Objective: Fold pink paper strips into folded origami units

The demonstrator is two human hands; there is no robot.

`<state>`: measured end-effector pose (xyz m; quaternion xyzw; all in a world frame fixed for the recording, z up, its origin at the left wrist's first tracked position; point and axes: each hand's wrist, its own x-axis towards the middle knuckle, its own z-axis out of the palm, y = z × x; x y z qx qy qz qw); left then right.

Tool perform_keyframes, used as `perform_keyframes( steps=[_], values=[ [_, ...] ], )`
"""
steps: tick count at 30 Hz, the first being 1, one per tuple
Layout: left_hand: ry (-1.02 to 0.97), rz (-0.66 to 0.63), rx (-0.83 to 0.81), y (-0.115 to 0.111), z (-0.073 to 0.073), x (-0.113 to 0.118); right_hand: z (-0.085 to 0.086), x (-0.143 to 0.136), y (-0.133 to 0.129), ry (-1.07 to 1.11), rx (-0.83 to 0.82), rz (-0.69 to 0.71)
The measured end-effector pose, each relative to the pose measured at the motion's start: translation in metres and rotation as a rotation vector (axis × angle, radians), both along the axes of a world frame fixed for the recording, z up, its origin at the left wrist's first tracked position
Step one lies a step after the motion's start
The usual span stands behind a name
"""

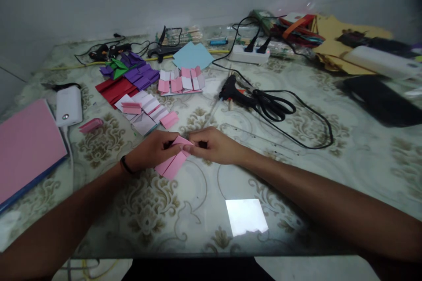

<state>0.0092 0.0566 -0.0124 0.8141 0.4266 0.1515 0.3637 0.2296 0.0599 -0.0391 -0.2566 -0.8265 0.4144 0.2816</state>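
Note:
A creased pink paper (171, 167) is held between my two hands over the middle of the patterned table. My left hand (153, 150) grips its upper left side, thumb on top. Closed on the upper right edge is my right hand (214, 145), its thumb close to the left thumb. The lower part of the paper hangs free, with fold lines across it. Just beyond my hands lie folded white and pink papers (145, 112), and behind them a row of pink and white folded pieces (181, 81).
Red (117, 90) and purple folded papers (141, 74) lie at the back left, near blue sheets (193, 55). A glue gun (235, 92), scissors (272, 104) and a looping cord are right of centre. A power bank (69, 106) and pink sheets (29, 149) sit left; a black phone (384, 100) right.

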Motion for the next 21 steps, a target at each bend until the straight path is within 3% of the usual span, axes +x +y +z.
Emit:
perform_keyframes(
  steps=[21],
  values=[
    [0.043, -0.014, -0.042, 0.0007, 0.0007, -0.0004, -0.0007, 0.0009, 0.0025, 0.012, -0.005, 0.020]
  ],
)
